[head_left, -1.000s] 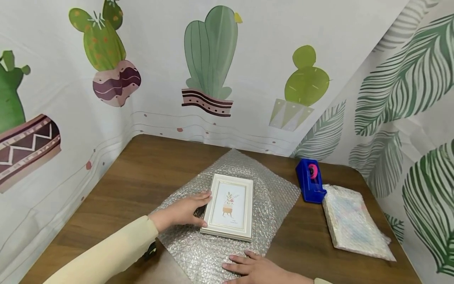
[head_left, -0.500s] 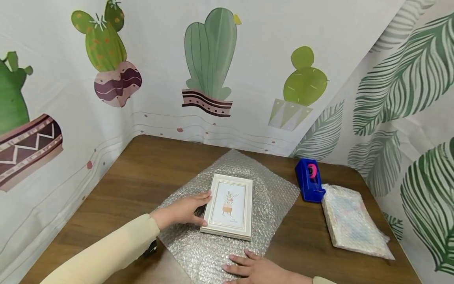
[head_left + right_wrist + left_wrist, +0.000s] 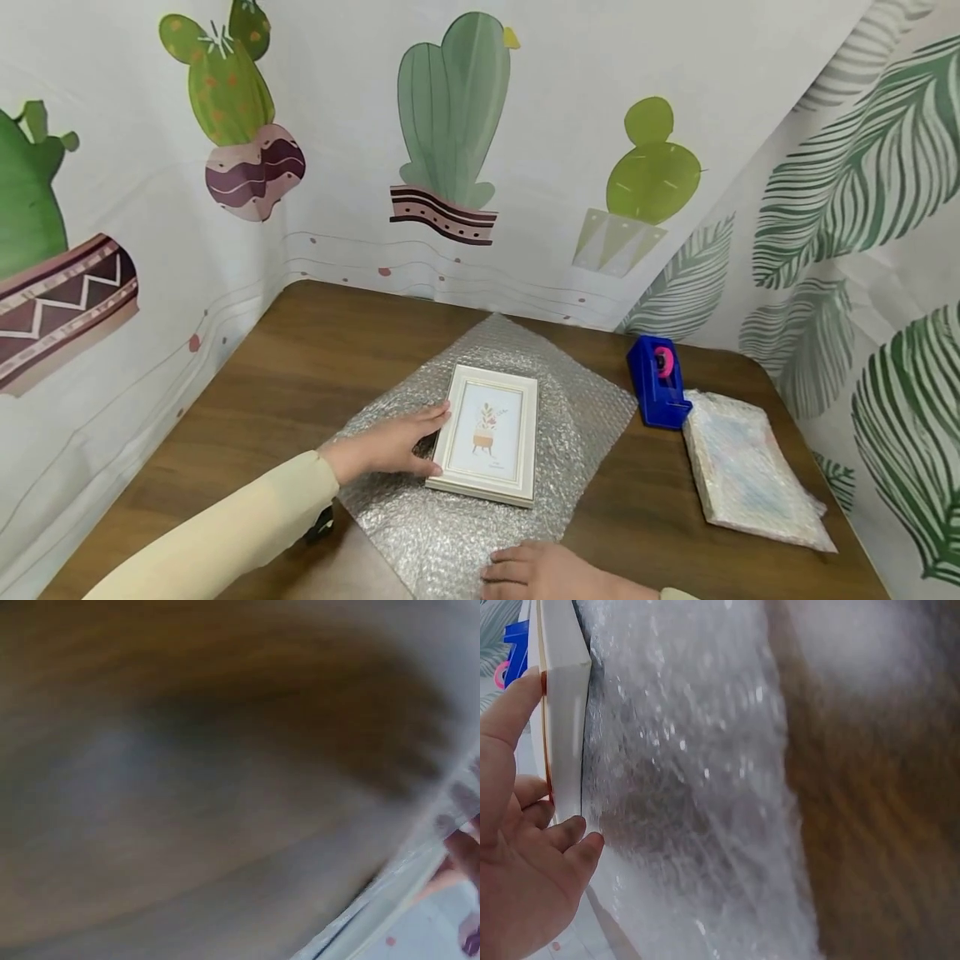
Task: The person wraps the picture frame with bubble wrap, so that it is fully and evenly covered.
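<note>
A white picture frame point(image 3: 487, 433) with a potted-plant print lies face up on a silvery sheet of bubble wrap point(image 3: 442, 533), set cornerwise. My left hand point(image 3: 393, 442) rests along the frame's left side, thumb and fingertips spread against the edge; the left wrist view shows fingers point(image 3: 566, 832) touching its white side. At the near corner of the sheet my right hand point(image 3: 551, 575) pinches the bubble wrap, fingers bent over the top. Blur fills most of the right wrist view, where some fingers point(image 3: 466, 855) show at the wrap's edge.
A blue tape dispenser point(image 3: 658, 383) with a pink core stands right of the sheet. Beside it lies a bubble-wrapped flat package point(image 3: 753, 471). The brown wooden table point(image 3: 300, 375) meets a cactus-printed cloth point(image 3: 337, 167) behind. A small dark object point(image 3: 321, 525) sits below my left sleeve.
My right hand's fingers, spread flat on the bubble wrap before, have drawn together and bent at its near edge. My left hand and the picture frame stay in place.
</note>
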`<state>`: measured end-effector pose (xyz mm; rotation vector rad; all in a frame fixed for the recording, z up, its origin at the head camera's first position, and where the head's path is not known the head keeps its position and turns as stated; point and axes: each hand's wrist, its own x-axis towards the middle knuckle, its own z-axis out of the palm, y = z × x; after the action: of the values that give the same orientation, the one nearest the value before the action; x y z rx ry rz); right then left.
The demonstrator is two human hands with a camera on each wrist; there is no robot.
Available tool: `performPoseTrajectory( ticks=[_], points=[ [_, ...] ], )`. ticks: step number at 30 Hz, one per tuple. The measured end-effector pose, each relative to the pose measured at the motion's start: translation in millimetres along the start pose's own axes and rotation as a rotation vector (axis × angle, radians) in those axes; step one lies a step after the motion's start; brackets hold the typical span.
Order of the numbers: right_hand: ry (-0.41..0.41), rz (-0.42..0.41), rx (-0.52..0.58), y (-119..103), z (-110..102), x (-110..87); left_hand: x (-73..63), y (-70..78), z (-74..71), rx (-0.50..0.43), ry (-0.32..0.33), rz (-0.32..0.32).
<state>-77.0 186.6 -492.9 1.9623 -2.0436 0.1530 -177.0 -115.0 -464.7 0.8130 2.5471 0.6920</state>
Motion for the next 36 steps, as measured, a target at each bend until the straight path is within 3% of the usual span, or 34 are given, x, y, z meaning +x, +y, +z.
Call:
performPoseTrajectory(
  ticks=[4,10,12,15,18,24,31,36],
  points=[
    [0.198,0.230,0.132,5,-5,13.0,1.9,0.0,1.0,-0.073,-0.013,-0.019],
    [0.502,0.775,0.214,19,-19,37.9,8.5,0.2,-0.3,-0.123,-0.046,-0.016],
    [0.548,0.937,0.267,27,-19,43.4,10.4,1.3,-1.7,-0.112,-0.061,0.001],
    [0.499,1.090,0.268,43,-18,47.0,11.2,2.9,-3.5,-0.098,-0.080,0.011],
    [0.356,1.125,0.194,59,-14,46.1,9.9,3.4,-4.5,-0.082,-0.087,0.030],
    [0.094,1.069,0.069,87,-3,39.1,9.4,1.3,-3.7,-0.010,-0.067,0.078],
    [-0.019,1.048,0.079,98,10,31.0,12.9,0.7,-3.9,-0.017,-0.067,0.024],
    [-0.092,1.067,0.067,98,16,29.8,13.8,1.3,-4.9,-0.002,-0.067,0.039]
  ],
)
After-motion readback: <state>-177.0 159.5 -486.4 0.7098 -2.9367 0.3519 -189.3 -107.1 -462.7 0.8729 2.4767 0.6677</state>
